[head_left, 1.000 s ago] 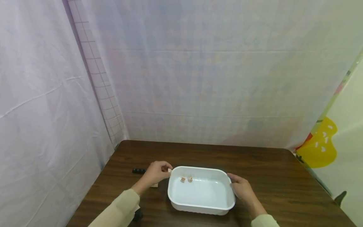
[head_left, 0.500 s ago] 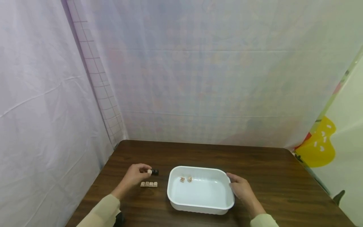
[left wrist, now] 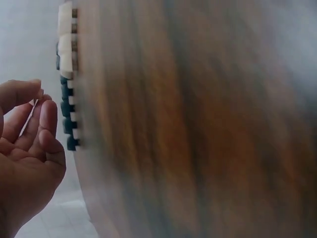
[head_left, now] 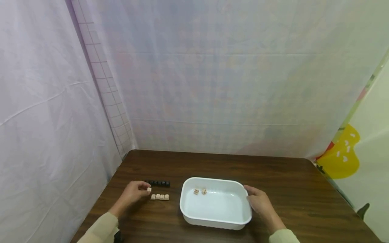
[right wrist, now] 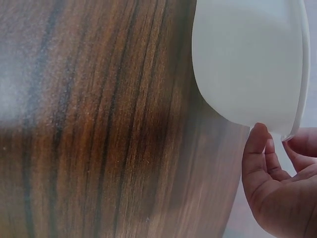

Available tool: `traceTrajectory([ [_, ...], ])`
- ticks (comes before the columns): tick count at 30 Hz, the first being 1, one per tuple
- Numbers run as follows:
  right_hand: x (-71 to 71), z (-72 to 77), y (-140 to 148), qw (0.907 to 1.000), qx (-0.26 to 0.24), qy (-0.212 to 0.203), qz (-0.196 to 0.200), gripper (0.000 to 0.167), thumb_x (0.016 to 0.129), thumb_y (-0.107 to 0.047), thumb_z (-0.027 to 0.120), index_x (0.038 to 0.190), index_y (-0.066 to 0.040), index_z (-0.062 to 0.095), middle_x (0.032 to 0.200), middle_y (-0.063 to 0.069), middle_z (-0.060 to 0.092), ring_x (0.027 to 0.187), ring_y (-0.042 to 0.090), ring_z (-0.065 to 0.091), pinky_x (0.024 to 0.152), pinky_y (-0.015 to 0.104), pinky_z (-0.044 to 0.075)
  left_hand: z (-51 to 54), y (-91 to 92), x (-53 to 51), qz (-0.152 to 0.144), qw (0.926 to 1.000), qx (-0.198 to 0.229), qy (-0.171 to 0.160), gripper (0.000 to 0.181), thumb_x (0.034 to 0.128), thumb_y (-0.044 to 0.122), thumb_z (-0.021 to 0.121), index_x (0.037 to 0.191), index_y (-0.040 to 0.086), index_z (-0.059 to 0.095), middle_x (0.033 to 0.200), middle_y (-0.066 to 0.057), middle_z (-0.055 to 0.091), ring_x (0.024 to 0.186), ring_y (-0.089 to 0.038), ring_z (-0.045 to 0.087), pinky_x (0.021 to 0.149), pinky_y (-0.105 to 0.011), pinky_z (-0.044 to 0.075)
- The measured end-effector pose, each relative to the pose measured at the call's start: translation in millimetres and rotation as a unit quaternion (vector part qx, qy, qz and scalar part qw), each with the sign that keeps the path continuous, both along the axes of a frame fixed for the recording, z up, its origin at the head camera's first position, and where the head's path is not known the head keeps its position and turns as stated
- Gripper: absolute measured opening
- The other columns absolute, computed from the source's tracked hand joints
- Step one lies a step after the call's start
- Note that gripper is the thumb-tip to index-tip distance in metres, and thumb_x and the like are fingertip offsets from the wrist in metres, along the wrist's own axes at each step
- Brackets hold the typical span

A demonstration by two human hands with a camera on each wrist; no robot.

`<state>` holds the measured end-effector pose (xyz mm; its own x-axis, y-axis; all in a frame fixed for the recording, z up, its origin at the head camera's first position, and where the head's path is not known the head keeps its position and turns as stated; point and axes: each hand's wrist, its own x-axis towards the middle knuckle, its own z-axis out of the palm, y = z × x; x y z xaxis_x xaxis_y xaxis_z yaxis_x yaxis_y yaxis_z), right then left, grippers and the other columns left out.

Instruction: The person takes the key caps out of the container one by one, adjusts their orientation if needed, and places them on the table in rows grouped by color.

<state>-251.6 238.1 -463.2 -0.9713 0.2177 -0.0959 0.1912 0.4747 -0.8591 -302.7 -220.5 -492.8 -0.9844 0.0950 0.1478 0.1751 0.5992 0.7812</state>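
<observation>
In the head view my left hand [head_left: 132,194] pinches a small cream keycap [head_left: 149,190] between thumb and fingertips, at the left end of two short rows. One row is of cream keycaps [head_left: 159,197] standing side by side. Behind it runs a row of black keycaps [head_left: 159,183]. The left wrist view shows both rows edge-on, beyond my fingers [left wrist: 48,116]; the pinched keycap is mostly hidden there. My right hand [head_left: 259,201] grips the right rim of a white rectangular tray [head_left: 216,221], with fingers against its outer wall [right wrist: 252,84].
Inside the tray, near its back left corner, lie two cream keycaps [head_left: 200,191]. All stands on a dark wood-grain table [head_left: 218,165]. Behind the table hangs a pale curtain [head_left: 212,101], and another curtain [head_left: 54,118] hangs at the left.
My left hand has gone from the tray's left rim leftward with the pinched keycap, past the black row to the rows' left end. Both rows have come into view. The right hand stays on the tray.
</observation>
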Motion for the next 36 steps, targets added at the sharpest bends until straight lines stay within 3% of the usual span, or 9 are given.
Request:
traceTrajectory([
  [8,0.3,-0.4,1.5,1.0000,-0.004,0.001,-0.001,0.054,0.084,0.002,0.052,0.137,0.006,0.053,0.136,0.033,0.050,0.111,0.039,0.057,0.082,0.039,0.051,-6.9,-6.9,0.6,0.006,0.9995,-0.026,-0.015,0.016,0.0752,0.002,0.080,0.090,0.001,0.075,0.080,-0.001,0.065,0.077,-0.015,0.056,0.073,-0.034,0.046],
  [18,0.3,-1.8,1.2,0.9999,-0.011,0.005,-0.006,0.054,0.083,0.003,0.053,0.137,0.007,0.053,0.132,0.033,0.053,0.098,0.033,0.062,0.070,0.031,0.051,-12.3,-8.4,-2.2,-0.010,0.9990,-0.038,-0.021,0.017,0.0700,-0.002,0.080,0.085,0.002,0.074,0.079,-0.001,0.064,0.074,-0.015,0.054,0.071,-0.034,0.045],
  [26,2.3,-2.1,1.2,0.9997,-0.002,0.023,0.003,0.052,0.083,0.002,0.053,0.135,0.008,0.054,0.132,0.034,0.053,0.105,0.036,0.058,0.076,0.031,0.050,-12.5,-7.7,-0.7,-0.052,0.9976,-0.046,-0.002,0.019,0.0689,-0.003,0.079,0.087,-0.001,0.073,0.078,-0.002,0.065,0.072,-0.014,0.054,0.068,-0.032,0.046],
  [36,2.2,-1.1,-1.4,0.9999,-0.003,0.013,0.007,0.051,0.086,0.001,0.052,0.136,0.008,0.053,0.136,0.034,0.050,0.112,0.040,0.056,0.086,0.040,0.051,-11.2,-6.3,0.8,-0.043,0.9985,-0.032,-0.012,0.024,0.0685,-0.006,0.080,0.090,0.001,0.072,0.076,-0.001,0.062,0.072,-0.014,0.054,0.065,-0.031,0.045],
])
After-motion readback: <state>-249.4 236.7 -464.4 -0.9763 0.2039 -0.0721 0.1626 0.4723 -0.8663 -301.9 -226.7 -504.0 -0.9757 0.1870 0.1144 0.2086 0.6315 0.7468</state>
